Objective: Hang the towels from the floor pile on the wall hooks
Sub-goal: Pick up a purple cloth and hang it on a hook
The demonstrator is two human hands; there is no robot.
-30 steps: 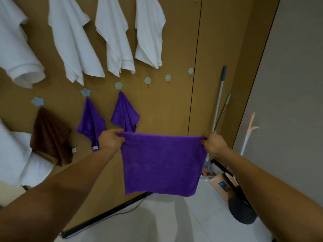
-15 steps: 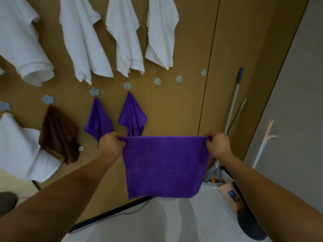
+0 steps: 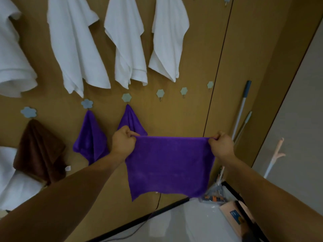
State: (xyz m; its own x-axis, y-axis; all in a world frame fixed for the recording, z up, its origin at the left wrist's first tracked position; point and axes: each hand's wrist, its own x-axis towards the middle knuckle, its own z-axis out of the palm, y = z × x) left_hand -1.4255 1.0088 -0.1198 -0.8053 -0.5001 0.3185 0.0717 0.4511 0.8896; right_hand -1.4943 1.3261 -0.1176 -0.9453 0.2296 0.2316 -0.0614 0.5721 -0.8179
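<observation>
Arms outstretched; left hand [image 3: 123, 143] and right hand [image 3: 221, 145] fingers pinch purple towel [image 3: 170, 165] top corners, stretched taut.

Both bare forearms are stretching forward. The left hand [image 3: 123, 143] is pinching the upper left corner of the purple towel [image 3: 169, 165] with curled fingers; the right hand [image 3: 221, 145] is pinching its upper right corner likewise.

Bare forearms [image 3: 73, 193]; bare left grip [image 3: 123, 142], right grip [image 3: 221, 145]
</observation>
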